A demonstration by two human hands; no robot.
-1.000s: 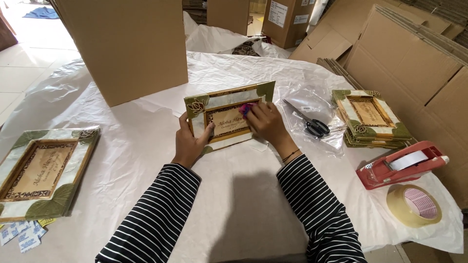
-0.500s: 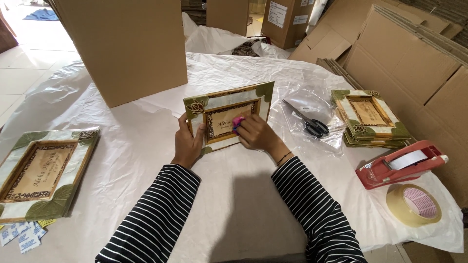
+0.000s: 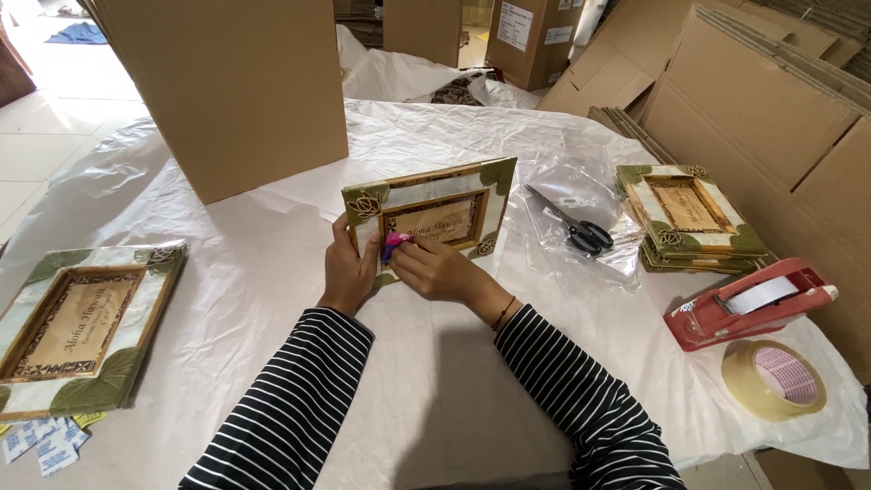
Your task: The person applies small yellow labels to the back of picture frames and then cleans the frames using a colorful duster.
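Observation:
A decorated picture frame point(image 3: 432, 212) with green leaf corners stands tilted up on the white plastic sheet. My left hand point(image 3: 347, 272) grips its lower left edge. My right hand point(image 3: 439, 269) pinches a small pink thing point(image 3: 396, 240) against the frame's lower left part. Both arms wear black and white striped sleeves.
A larger frame point(image 3: 77, 327) lies at the left, with small white packets point(image 3: 44, 443) below it. A stack of frames point(image 3: 691, 218) sits right, black scissors point(image 3: 573, 227) on clear plastic bags between. A red tape dispenser point(image 3: 748, 301) and tape roll point(image 3: 773, 378) lie near right. A tall cardboard box point(image 3: 227, 82) stands behind.
The frame has been tipped more upright. My right hand slid from the frame's middle toward its lower left corner with the pink thing.

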